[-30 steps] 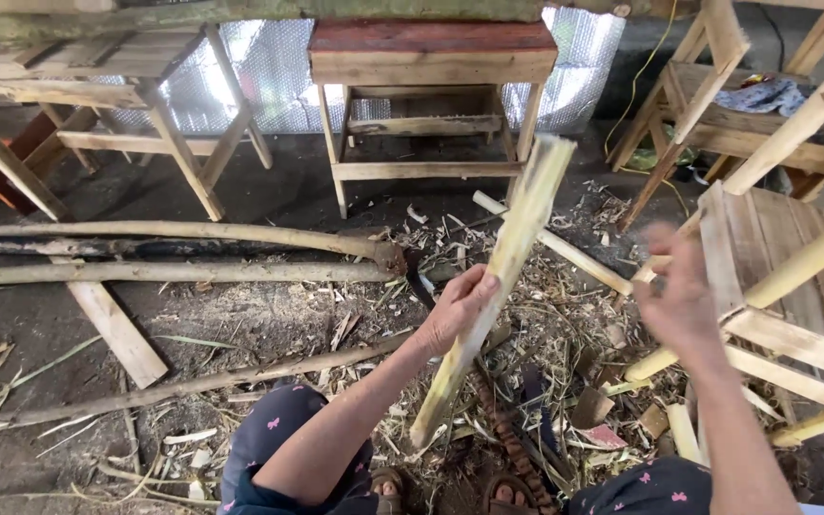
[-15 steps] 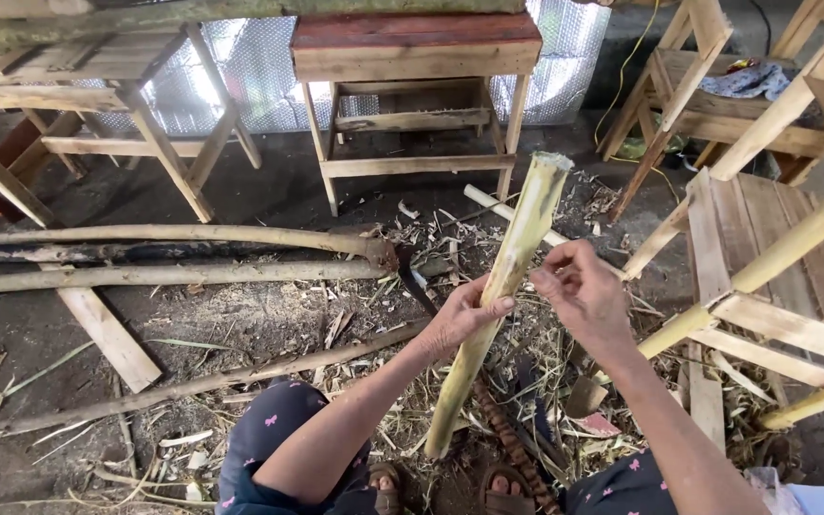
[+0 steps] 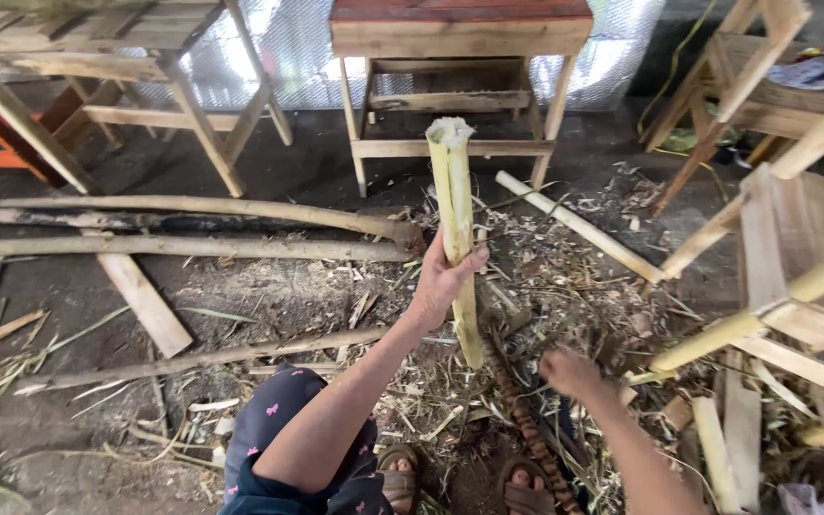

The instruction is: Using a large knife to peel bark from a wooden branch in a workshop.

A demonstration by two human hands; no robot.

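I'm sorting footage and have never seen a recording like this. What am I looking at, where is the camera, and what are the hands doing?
There is no machine here: a person wears a camera on the head, so the view looks down at their own arms, lap and sandalled feet. The left hand grips a pale green peeled stalk, held nearly upright, its frayed cut end on top. The right hand is lower, closed in a loose fist; I cannot tell whether it holds anything. The dirt floor is littered with peelings and long poles. Wooden stools and frames stand around.
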